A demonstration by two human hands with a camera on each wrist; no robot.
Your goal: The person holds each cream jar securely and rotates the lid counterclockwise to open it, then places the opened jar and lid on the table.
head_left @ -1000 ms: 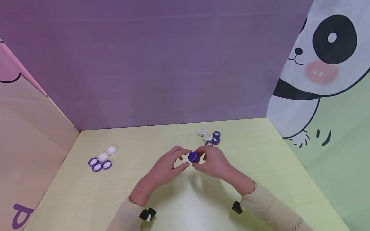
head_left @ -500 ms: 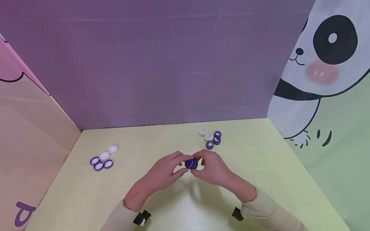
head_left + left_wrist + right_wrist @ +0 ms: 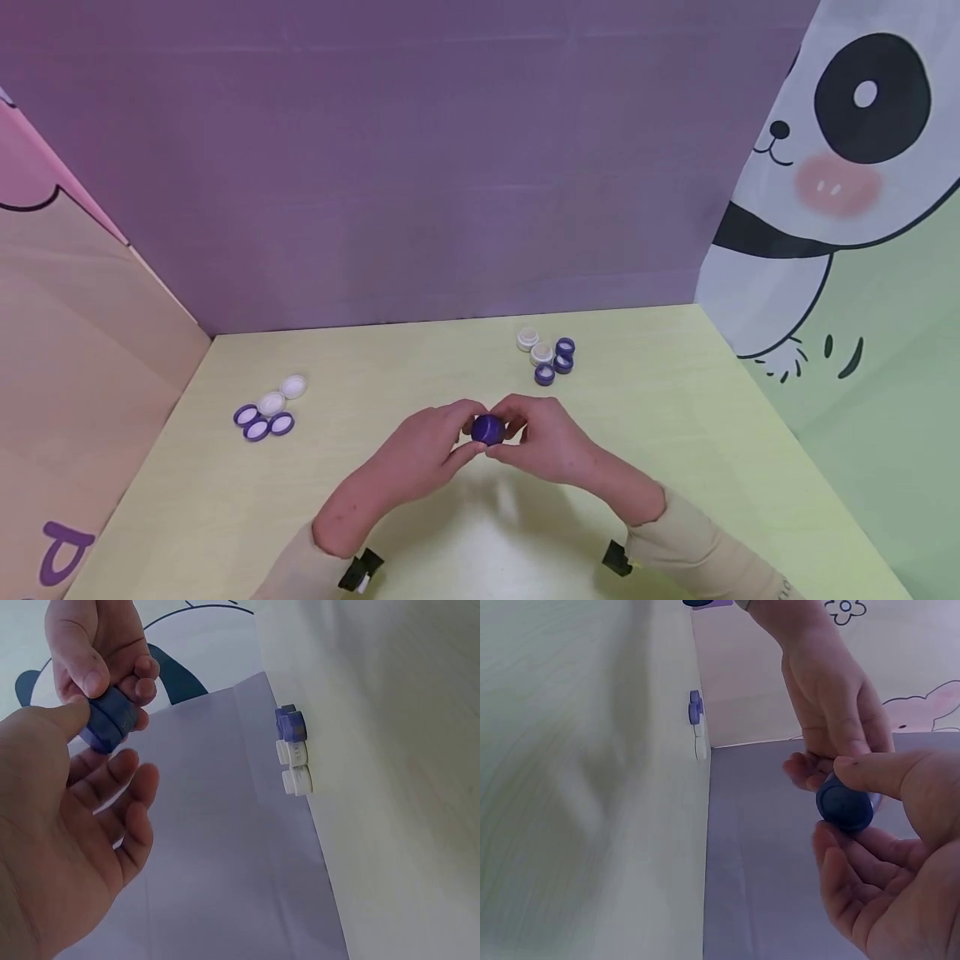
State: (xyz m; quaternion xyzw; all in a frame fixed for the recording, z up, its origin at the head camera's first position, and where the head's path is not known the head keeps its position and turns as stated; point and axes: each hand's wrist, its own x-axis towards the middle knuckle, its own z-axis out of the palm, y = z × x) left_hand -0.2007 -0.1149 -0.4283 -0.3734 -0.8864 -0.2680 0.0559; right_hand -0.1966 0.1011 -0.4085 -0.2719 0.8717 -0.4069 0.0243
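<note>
A small dark purple screw-top jar (image 3: 488, 429) is held up between the two hands over the middle of the table. My left hand (image 3: 431, 446) pinches it from the left with thumb and fingertips. From the right, my right hand (image 3: 551, 437) grips it between thumb and fingers. In the left wrist view the jar (image 3: 111, 720) shows as two stacked rounds, cap and body, with a thumb on each. The right wrist view shows a flat round end of the jar (image 3: 845, 806).
To the left on the table (image 3: 375, 367) lie white lids (image 3: 272, 404) and several purple-rimmed lids (image 3: 257, 429). Toward the back right stand small open white jars (image 3: 542, 353) and purple jars (image 3: 544, 374). A purple cloth wall (image 3: 450, 167) rises behind the table.
Both hands have come slightly nearer and left with the jar. The left fingertips, at first apart from the jar, have closed on it. The lids and other jars stay put.
</note>
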